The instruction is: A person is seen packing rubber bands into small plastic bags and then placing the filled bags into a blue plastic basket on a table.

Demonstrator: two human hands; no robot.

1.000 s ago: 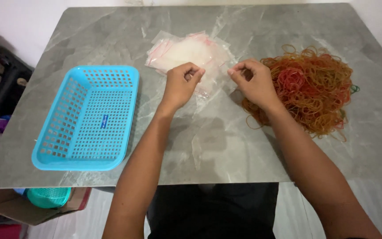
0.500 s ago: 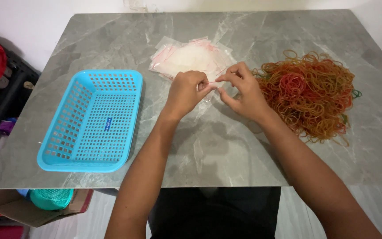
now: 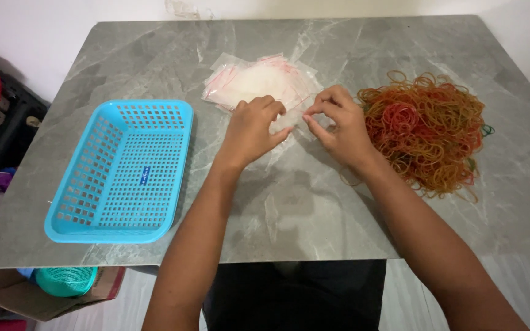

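My left hand (image 3: 251,127) and my right hand (image 3: 338,125) meet over the middle of the grey marble table (image 3: 277,208). Both pinch the edge of one small clear plastic bag (image 3: 284,124) between them. Just behind the hands lies a loose stack of clear zip bags with red seal lines (image 3: 259,81). A big heap of red, orange and green rubber bands (image 3: 427,129) sits right of my right hand, almost touching it. The held bag's contents cannot be made out.
An empty light-blue plastic basket (image 3: 121,175) stands at the table's left. On the floor below the left corner are a cardboard box (image 3: 29,300) and a teal basket (image 3: 65,281). Red and dark items lie at far left.
My hands have come closer together and nearer to me, drawing one bag off the stack. The view has shifted slightly.
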